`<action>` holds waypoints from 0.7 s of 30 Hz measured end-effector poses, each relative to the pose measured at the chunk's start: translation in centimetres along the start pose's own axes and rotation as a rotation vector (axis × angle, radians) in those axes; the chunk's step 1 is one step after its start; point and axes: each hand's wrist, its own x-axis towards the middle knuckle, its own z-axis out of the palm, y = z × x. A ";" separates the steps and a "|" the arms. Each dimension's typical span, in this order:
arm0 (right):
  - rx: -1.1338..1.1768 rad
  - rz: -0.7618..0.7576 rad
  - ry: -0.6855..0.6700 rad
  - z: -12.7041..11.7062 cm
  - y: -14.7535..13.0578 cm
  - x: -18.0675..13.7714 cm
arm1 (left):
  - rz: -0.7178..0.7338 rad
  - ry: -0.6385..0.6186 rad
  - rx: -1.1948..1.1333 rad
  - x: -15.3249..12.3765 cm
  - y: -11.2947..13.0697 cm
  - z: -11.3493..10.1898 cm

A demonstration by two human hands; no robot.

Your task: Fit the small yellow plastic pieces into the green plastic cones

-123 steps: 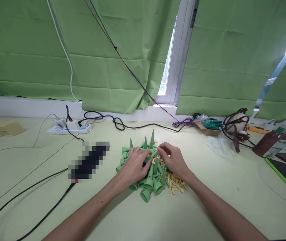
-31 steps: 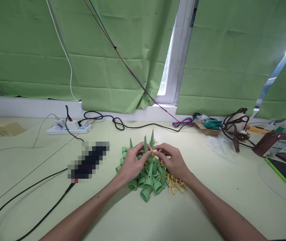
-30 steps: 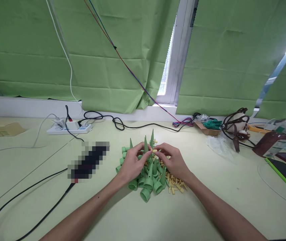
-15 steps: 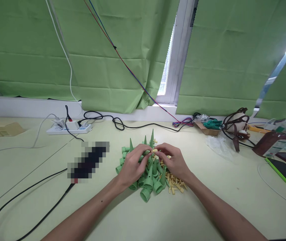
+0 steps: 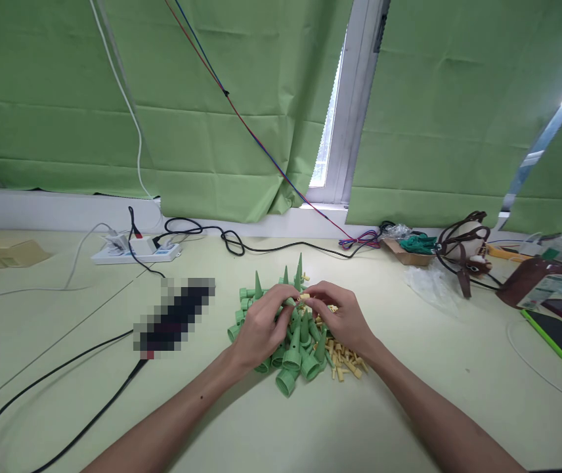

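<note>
A heap of green plastic cones point(image 5: 295, 355) lies on the pale table point(image 5: 271, 433) in front of me, with several small yellow plugs point(image 5: 343, 360) scattered at its right side. My left hand point(image 5: 259, 325) is closed round a green cone point(image 5: 289, 301) held sideways above the heap. My right hand point(image 5: 337, 318) pinches a small yellow plug point(image 5: 303, 297) against that cone's end. Both hands meet over the top of the heap. Some cones point(image 5: 299, 268) stand upright just behind my fingers.
A blurred-out black object point(image 5: 175, 316) with a black cable point(image 5: 39, 401) lies left of the heap. A white power strip point(image 5: 133, 251) sits at the back left. At the right are a brown strapped item point(image 5: 465, 249), a clear bag point(image 5: 429, 282) and a green-edged phone point(image 5: 561, 341).
Four seconds ago both hands were down in the heap. They have since lifted a cone and a plug. In the last second the cone tipped from upright to sideways and the hands sank slightly.
</note>
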 end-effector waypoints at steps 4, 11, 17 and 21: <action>-0.006 -0.003 -0.004 0.0 0.0 0.0 | -0.023 0.008 0.007 0.0 0.1 0.0; -0.012 -0.003 -0.001 0.1 0.0 0.0 | 0.032 0.018 0.013 -0.1 0.0 0.0; -0.001 -0.006 -0.002 -0.1 0.1 0.0 | 0.096 0.009 0.025 0.1 -0.2 -0.2; 0.019 -0.003 0.005 -0.2 0.1 0.0 | 0.181 -0.004 0.027 0.2 -0.6 -0.3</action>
